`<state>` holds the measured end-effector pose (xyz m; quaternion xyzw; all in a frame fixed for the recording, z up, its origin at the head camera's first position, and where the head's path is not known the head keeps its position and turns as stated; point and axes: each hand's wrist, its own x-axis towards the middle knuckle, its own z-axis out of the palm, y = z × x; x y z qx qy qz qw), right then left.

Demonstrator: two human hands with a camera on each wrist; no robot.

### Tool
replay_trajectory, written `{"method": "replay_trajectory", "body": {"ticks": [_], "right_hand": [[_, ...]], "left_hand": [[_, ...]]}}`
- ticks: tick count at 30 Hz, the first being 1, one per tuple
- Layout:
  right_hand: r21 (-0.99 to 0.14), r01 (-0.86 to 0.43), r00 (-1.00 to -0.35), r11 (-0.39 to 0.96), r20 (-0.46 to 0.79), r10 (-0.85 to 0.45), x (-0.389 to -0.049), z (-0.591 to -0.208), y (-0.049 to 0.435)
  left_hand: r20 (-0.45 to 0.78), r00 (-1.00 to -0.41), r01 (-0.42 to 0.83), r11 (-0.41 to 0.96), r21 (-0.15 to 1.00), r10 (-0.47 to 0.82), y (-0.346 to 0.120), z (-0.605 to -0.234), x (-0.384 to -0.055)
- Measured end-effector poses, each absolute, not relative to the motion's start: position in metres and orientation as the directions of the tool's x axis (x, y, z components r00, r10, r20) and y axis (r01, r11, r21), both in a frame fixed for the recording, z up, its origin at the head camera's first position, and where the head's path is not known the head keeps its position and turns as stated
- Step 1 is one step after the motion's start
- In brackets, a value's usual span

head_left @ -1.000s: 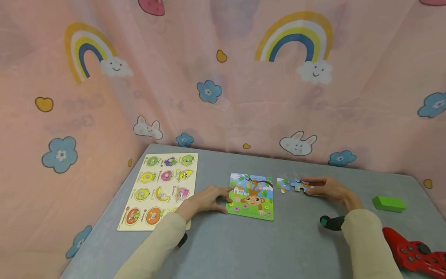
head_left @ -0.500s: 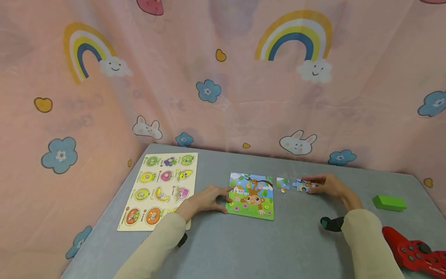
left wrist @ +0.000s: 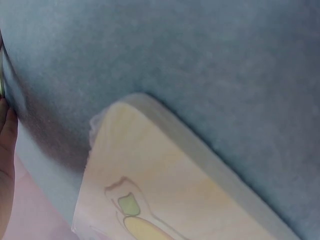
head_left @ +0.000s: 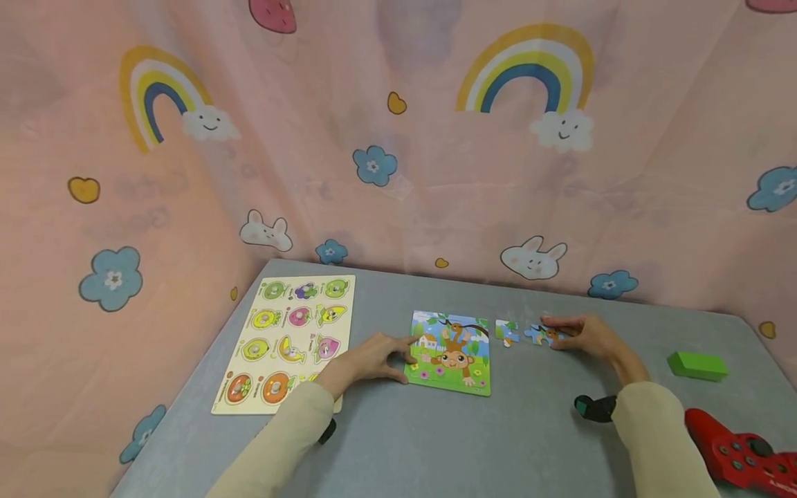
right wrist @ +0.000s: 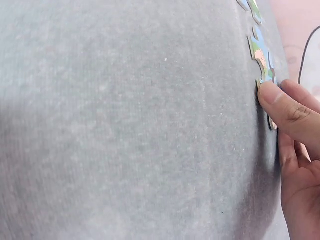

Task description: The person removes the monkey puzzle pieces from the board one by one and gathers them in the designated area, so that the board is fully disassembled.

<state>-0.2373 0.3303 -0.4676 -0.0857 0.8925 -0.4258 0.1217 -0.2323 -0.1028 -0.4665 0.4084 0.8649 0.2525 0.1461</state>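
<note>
On the grey table lies a square monkey jigsaw puzzle (head_left: pixel 453 377). My left hand (head_left: pixel 376 356) rests against its left edge, index finger by the upper part and thumb at the lower corner. Only some fingertips of that hand show in the left wrist view. Beyond the puzzle's right side is a loose jigsaw piece (head_left: pixel 507 331) with blue sky and green on it. Further right, my right hand (head_left: pixel 590 337) pinches another jigsaw piece (head_left: pixel 539 335) between thumb and fingers. In the right wrist view the thumb (right wrist: pixel 274 95) covers part of this held piece (right wrist: pixel 260 52).
A pale wooden board with fruit pictures (head_left: pixel 286 346) lies at the left, partly under the left forearm. At the right are a green block (head_left: pixel 697 365) and a red game controller (head_left: pixel 741 449). A pink printed curtain (head_left: pixel 398 207) hangs behind the table.
My right hand has drawn its jigsaw piece slightly to the right, widening the gap to the loose piece. My left hand and the monkey puzzle have stayed put.
</note>
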Motion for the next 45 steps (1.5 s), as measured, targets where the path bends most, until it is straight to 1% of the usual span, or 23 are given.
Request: {"method": "replay_trajectory", "body": {"ticks": [5,10,14,20,23,27,33,38,45], "right_hand": [[-0.844,-0.013,-0.962,0.536,-0.135,-0.235,-0.230,-0.469,0.335],[-0.897,-0.014,-0.965,0.442,-0.104,-0.242,-0.223,-0.471,0.341],[-0.926,-0.005,-0.973,0.379,-0.083,-0.216,-0.219,-0.475,0.345],[-0.972,-0.012,-0.986,0.234,-0.028,-0.166,-0.217,-0.482,0.349],[-0.970,-0.020,-0.990,0.243,-0.015,-0.138,-0.214,-0.482,0.348],[-0.948,-0.033,-0.995,0.318,0.001,-0.101,-0.209,-0.476,0.342],[-0.940,-0.038,-0.996,0.340,0.009,-0.085,-0.205,-0.466,0.329],[-0.942,-0.041,-0.995,0.332,0.009,-0.098,-0.206,-0.463,0.314],[-0.957,-0.020,-0.994,0.290,-0.012,-0.108,-0.209,-0.466,0.289]], "left_hand": [[-0.061,-0.631,0.618,0.549,0.563,0.774,-0.100,-0.467,-0.232],[-0.053,-0.620,0.621,0.530,0.578,0.783,-0.098,-0.468,-0.231],[-0.036,-0.605,0.638,0.511,0.576,0.795,-0.096,-0.468,-0.231],[-0.054,-0.611,0.622,0.521,0.585,0.790,-0.094,-0.466,-0.230],[-0.060,-0.612,0.615,0.522,0.591,0.789,-0.093,-0.465,-0.230],[-0.061,-0.609,0.615,0.519,0.594,0.791,-0.093,-0.466,-0.232],[-0.065,-0.609,0.624,0.528,0.576,0.790,-0.092,-0.468,-0.235],[-0.045,-0.605,0.631,0.513,0.582,0.795,-0.096,-0.467,-0.234],[-0.065,-0.624,0.605,0.534,0.590,0.779,-0.103,-0.468,-0.232]]}}
